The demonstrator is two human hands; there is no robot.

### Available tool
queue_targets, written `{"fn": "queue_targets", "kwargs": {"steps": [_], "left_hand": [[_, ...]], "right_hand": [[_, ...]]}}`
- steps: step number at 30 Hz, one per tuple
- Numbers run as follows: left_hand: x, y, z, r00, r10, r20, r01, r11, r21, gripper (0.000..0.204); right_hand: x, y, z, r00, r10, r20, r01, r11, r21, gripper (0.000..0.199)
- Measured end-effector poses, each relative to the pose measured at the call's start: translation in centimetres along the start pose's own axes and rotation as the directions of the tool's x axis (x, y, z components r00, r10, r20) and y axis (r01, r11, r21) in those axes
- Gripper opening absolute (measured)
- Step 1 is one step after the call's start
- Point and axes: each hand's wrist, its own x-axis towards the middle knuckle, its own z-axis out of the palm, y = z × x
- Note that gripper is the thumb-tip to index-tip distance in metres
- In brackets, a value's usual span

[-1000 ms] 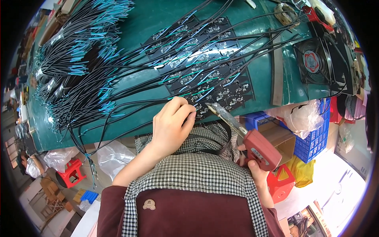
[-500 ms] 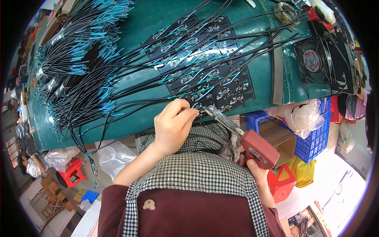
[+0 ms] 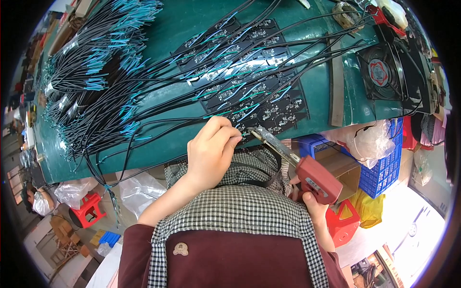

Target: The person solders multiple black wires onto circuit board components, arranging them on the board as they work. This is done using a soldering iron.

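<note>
My left hand is closed in a pinch at the near edge of a panel of black circuit boards. A thin black cable runs in to it from the left; the pinched end is mostly hidden by the fingers. My right hand is wrapped round the grip of a red soldering gun. Its metal barrel slants up and left, and the tip is close to my left fingertips, over the near board edge. Blue and green wire ends lie across the boards, with their black cables running off both sides.
Large bundles of black cables with blue ends cover the left of the green table. A metal bar and a black fan are at the right. Below the table edge stand a blue crate, a cardboard box and red stools.
The soldering gun and my right hand have shifted slightly right and down. My left hand keeps its pinch in nearly the same place.
</note>
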Motion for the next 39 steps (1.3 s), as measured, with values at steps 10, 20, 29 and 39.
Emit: {"fn": "queue_targets", "kwargs": {"steps": [10,20,29,39], "left_hand": [[0.2,-0.4,0.4,0.999,0.043,0.029,-0.044,0.998,0.045,0.009],[0.1,-0.3,0.7,0.994,0.109,0.009,-0.109,0.988,0.108,0.01],[0.4,-0.5,0.5,0.993,0.111,0.029,-0.114,0.986,0.119,0.008],[-0.9,-0.9,0.5,0.994,0.102,0.044,-0.109,0.975,0.195,0.022]], "right_hand": [[0.0,0.0,0.1,1.0,0.014,0.013,-0.014,1.0,-0.026,0.045],[-0.4,1.2,-1.3,0.999,0.005,-0.038,-0.013,0.972,-0.234,0.05],[-0.2,0.5,-0.2,0.997,0.041,-0.06,-0.041,0.999,-0.01,0.066],[0.1,0.3,-0.1,0.941,-0.197,-0.274,0.153,0.973,-0.171,0.072]]}}
